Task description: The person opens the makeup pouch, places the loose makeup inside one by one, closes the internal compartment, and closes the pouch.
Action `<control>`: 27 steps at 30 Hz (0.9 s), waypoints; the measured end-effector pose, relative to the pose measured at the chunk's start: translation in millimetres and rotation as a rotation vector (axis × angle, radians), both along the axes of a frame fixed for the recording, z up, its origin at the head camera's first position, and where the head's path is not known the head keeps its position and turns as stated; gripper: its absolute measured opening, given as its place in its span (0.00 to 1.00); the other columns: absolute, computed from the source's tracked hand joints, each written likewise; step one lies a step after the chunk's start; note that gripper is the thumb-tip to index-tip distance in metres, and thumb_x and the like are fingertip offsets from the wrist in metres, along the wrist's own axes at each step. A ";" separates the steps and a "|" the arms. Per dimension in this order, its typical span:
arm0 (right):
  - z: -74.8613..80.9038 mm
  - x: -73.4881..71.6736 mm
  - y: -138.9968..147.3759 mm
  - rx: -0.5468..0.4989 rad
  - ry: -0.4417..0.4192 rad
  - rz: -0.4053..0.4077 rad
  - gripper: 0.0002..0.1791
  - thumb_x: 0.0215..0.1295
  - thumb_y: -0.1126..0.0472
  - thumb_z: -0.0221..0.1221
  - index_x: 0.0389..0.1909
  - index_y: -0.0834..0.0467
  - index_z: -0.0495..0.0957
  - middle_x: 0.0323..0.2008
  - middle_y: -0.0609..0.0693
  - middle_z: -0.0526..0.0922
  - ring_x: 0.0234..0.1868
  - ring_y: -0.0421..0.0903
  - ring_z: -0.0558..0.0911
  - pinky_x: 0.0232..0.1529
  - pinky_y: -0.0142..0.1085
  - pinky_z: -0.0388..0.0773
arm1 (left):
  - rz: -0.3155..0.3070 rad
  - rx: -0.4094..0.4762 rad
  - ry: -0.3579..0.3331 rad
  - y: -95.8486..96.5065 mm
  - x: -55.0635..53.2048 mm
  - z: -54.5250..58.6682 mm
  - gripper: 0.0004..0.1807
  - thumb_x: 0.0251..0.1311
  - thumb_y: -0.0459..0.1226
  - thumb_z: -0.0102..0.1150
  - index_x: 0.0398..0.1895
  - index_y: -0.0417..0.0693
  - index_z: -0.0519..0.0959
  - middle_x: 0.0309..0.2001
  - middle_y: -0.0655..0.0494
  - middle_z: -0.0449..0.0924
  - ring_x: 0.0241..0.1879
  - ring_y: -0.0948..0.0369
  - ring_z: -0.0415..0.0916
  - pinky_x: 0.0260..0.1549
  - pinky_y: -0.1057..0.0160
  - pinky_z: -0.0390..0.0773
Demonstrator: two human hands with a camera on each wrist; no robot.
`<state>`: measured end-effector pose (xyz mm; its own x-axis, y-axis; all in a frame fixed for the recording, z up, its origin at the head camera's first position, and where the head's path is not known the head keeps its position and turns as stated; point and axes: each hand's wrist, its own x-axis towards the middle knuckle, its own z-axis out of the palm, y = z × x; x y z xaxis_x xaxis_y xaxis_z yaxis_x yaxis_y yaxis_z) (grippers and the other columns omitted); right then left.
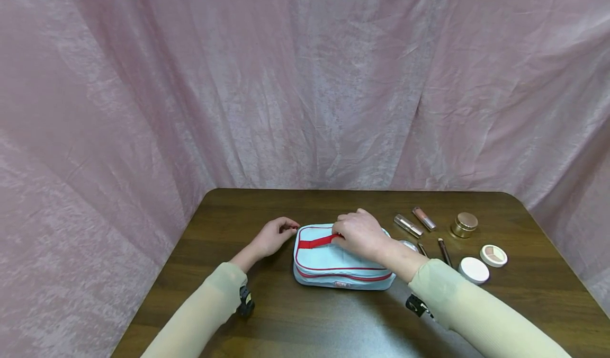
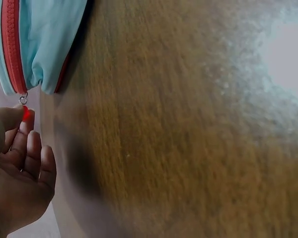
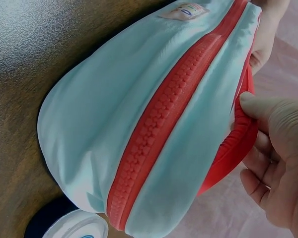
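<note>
A light blue zip pouch (image 1: 324,279) with red piping lies on the brown table, its red zipper (image 3: 159,124) closed along the length that shows. My left hand (image 1: 274,236) is at the pouch's left end, where thumb and forefinger pinch the red zipper pull (image 2: 26,114), joined by a small metal ring. On top, my right hand (image 1: 359,235) grips the red carry handle (image 3: 233,148) between thumb and fingers. The handle bows up from the pouch's top in the right wrist view. What is inside the pouch is hidden.
Right of the pouch lie two lip gloss tubes (image 1: 408,225), a gold-lidded jar (image 1: 464,224), a round palette (image 1: 493,256), a white round container (image 1: 474,270) and dark pencils (image 1: 445,252). A white round item (image 3: 79,225) sits against the pouch's right end. Pink curtains (image 1: 310,82) hang behind the table.
</note>
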<state>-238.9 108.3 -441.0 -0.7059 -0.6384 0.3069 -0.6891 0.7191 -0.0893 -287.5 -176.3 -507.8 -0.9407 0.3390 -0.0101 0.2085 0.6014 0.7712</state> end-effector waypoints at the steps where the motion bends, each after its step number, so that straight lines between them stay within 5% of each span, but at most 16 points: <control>1: -0.2 0.0 -0.3 -0.001 0.004 -0.002 0.09 0.61 0.58 0.70 0.23 0.47 0.82 0.21 0.40 0.72 0.26 0.41 0.75 0.33 0.42 0.65 | 0.003 -0.003 -0.004 -0.7 0.3 -0.6 0.09 0.74 0.37 0.59 0.53 0.50 0.83 0.48 0.59 0.82 0.46 0.60 0.76 0.49 0.55 0.77; 13: -0.6 2.8 -5.3 0.026 -0.008 -0.075 0.15 0.59 0.59 0.68 0.18 0.46 0.75 0.18 0.39 0.68 0.22 0.41 0.70 0.32 0.41 0.61 | 0.009 0.008 0.023 -8.1 8.7 -1.6 0.08 0.72 0.36 0.62 0.51 0.50 0.83 0.45 0.60 0.82 0.46 0.60 0.76 0.50 0.55 0.77; 27: 3.0 0.0 -10.9 0.049 -0.107 -0.156 0.12 0.63 0.60 0.67 0.20 0.48 0.81 0.18 0.40 0.71 0.21 0.40 0.69 0.33 0.41 0.62 | 0.017 0.034 0.065 -21.5 30.4 2.0 0.07 0.70 0.34 0.63 0.49 0.47 0.83 0.43 0.60 0.83 0.45 0.61 0.78 0.49 0.55 0.78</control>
<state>-238.9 97.4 -438.0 -0.8243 -0.5311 0.1960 -0.5575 0.8217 -0.1184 -257.1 -197.7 -505.8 -0.9445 0.3225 0.0627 0.2491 0.5786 0.7766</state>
